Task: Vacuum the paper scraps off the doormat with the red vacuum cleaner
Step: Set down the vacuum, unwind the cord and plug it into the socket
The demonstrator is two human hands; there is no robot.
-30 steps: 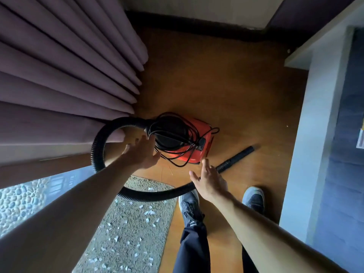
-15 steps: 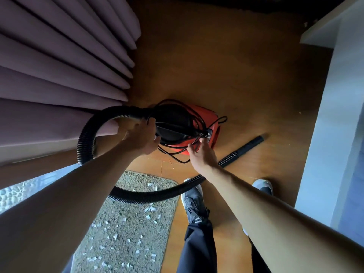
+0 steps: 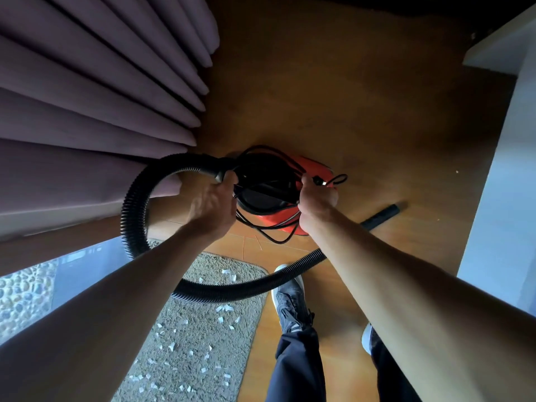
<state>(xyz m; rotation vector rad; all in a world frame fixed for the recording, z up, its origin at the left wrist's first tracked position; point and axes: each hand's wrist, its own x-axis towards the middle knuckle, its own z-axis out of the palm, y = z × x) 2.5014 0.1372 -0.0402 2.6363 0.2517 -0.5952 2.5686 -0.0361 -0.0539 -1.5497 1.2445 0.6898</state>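
**Freeing the cord before any vacuuming**

Both hands work at the red vacuum cleaner (image 3: 280, 224), which sits on the wooden floor (image 3: 333, 97) just beyond the doormat (image 3: 185, 352). The right hand (image 3: 316, 198) is clenched around strands of the black cord (image 3: 274, 241) near its plug (image 3: 320, 182). The left hand (image 3: 214, 210) curls into the loops beside the hose (image 3: 136, 204) joint, probably to lift the coil free for plugging in. The hose crosses the mat's top corner, and its nozzle (image 3: 381, 215) lies idle on the floor. Paper scraps (image 3: 224, 309) dot the mat. A pleated curtain (image 3: 87, 97) hangs left and a pale cabinet (image 3: 504, 184) stands right.
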